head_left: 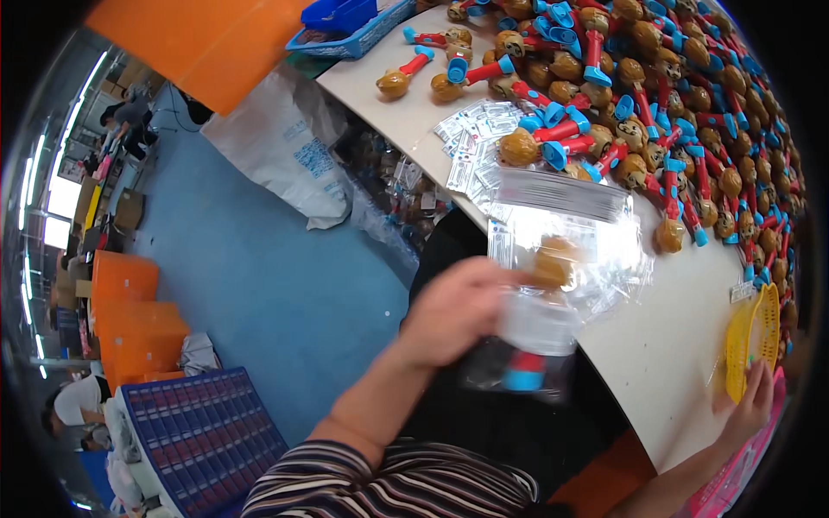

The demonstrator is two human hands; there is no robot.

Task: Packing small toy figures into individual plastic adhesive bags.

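Note:
My left hand [462,306], blurred by motion, pinches a clear plastic bag [553,384] over the table's near edge. Inside the bag shows a toy with a brown rounded head [553,262] and a red and blue lower end [525,371]; a whitish band crosses its middle. Next to it lie flat clear zip bags [617,276] and a spread of small printed white packets [475,142]. Far right, my right hand [753,404] is at the near end of a yellow plastic basket [741,337], fingers together at its rim. What those fingertips hold, if anything, is too small to make out.
A large heap of brown-headed toys [648,99] with red and blue handles covers the far table. Blue baskets [350,34] and an orange box [207,43] stand far left. A white sack [281,151] hangs beside the table; pink plastic [734,483] lies lower right.

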